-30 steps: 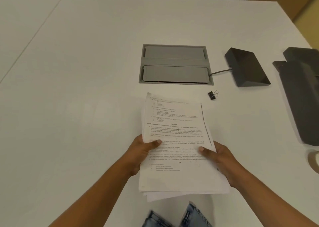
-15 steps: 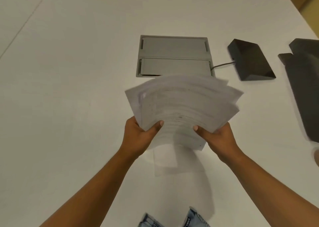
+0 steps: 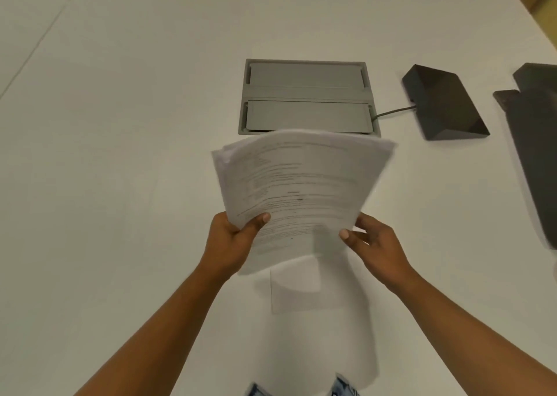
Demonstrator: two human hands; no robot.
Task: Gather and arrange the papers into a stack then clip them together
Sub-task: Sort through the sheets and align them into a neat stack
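A stack of printed white papers (image 3: 301, 190) is raised off the white table (image 3: 120, 154), tilted with its top edge away from me and its sheets slightly fanned at the top. My left hand (image 3: 232, 242) grips the stack's lower left edge, thumb on the front page. On the lower right edge, my right hand (image 3: 373, 245) holds the stack with the thumb in front and fingers behind. The black binder clip is not visible; the raised papers cover its spot on the table.
A grey cable hatch (image 3: 307, 97) is set into the table just beyond the papers. A dark wedge-shaped box (image 3: 443, 103) with a cable lies to its right. Dark flat objects (image 3: 536, 154) lie along the right edge. My knees in jeans (image 3: 340, 386) show at the bottom.
The papers went from lying flat on the table to being lifted and tilted up in both hands. Their fanned sheets have drawn closer together, and they now hide the binder clip.
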